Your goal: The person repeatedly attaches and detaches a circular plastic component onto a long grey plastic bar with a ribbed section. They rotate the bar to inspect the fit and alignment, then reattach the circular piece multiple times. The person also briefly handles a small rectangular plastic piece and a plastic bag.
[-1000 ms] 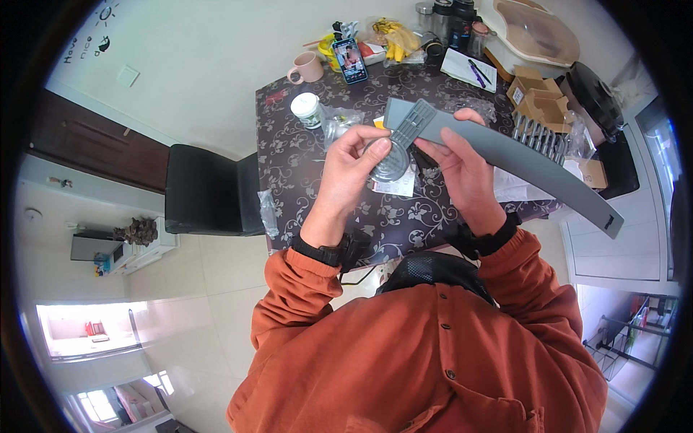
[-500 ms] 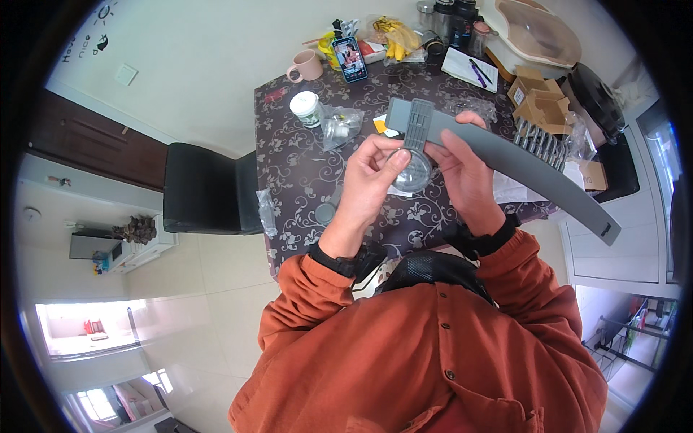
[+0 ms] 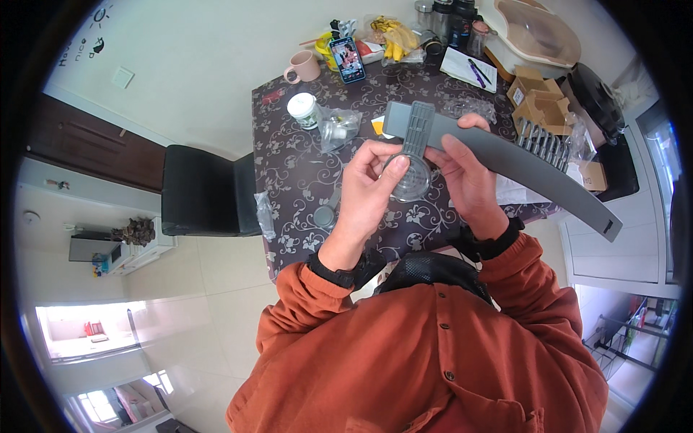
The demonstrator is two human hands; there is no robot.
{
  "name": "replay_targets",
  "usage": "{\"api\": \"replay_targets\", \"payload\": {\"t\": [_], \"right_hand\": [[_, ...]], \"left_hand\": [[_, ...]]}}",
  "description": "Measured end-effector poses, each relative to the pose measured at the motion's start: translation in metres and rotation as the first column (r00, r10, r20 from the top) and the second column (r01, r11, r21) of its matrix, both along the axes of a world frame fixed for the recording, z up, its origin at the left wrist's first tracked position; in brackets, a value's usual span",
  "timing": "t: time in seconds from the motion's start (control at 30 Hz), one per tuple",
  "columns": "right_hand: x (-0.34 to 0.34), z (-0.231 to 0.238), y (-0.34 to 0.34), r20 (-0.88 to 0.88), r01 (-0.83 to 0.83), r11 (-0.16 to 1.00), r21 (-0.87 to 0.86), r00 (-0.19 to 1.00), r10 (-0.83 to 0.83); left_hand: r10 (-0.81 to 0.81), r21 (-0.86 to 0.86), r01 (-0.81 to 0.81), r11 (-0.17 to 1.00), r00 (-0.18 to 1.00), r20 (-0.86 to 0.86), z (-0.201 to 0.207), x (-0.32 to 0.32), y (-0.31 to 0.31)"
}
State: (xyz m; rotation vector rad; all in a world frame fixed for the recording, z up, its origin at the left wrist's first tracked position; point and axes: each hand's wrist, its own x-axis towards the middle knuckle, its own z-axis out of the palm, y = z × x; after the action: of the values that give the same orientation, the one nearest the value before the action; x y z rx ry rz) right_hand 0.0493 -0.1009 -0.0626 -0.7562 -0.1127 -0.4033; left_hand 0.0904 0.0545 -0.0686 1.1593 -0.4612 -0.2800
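Observation:
A clear round suction cup point(image 3: 414, 184) with a grey ribbed strap point(image 3: 419, 127) is pinched between the thumb and fingers of my left hand point(image 3: 364, 191). The strap lies across the end of a long, curved grey plastic bar point(image 3: 538, 171), which slants down to the right. My right hand point(image 3: 471, 179) is closed around the bar near that end, its thumb on the near face and fingertips over the top edge. Whether the strap is fastened to the bar, I cannot tell. A small grey round piece point(image 3: 324, 216) lies on the table beside my left wrist.
The patterned dark table point(image 3: 292, 169) holds a white lidded tub point(image 3: 304, 110), clear plastic bags point(image 3: 339, 128), a pink mug point(image 3: 304, 66), a propped phone point(image 3: 348, 60) and bananas point(image 3: 398, 42). At right are open cardboard boxes point(image 3: 541, 112) and a row of metal prongs point(image 3: 543, 146). A black chair point(image 3: 206, 191) stands left.
Both hands keep their hold. The suction cup and strap have shifted slightly downward, and the bar's far right end has risen a little.

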Motion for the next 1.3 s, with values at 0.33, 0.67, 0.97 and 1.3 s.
{"api": "replay_targets", "payload": {"t": [0.33,0.67,0.97,1.3], "right_hand": [[0.002,0.008,0.004,-0.019,0.009,0.999,0.049,1.000,-0.008],[0.001,0.007,-0.001,-0.042,0.033,0.999,-0.016,0.999,-0.034],[0.000,0.004,0.004,-0.023,0.097,0.995,0.019,0.995,-0.096],[-0.005,0.007,0.009,0.006,0.067,0.998,-0.013,0.998,-0.067]], "left_hand": [[-0.012,-0.017,0.012,1.000,0.999,-0.031,0.004,0.001,-0.001],[-0.004,-0.030,0.002,1.000,0.998,-0.065,0.002,0.001,-0.003],[0.013,-0.077,-0.017,0.997,0.998,-0.054,-0.004,0.000,-0.015],[-0.015,-0.087,0.008,0.996,0.996,-0.084,-0.002,-0.001,-0.003]]}}
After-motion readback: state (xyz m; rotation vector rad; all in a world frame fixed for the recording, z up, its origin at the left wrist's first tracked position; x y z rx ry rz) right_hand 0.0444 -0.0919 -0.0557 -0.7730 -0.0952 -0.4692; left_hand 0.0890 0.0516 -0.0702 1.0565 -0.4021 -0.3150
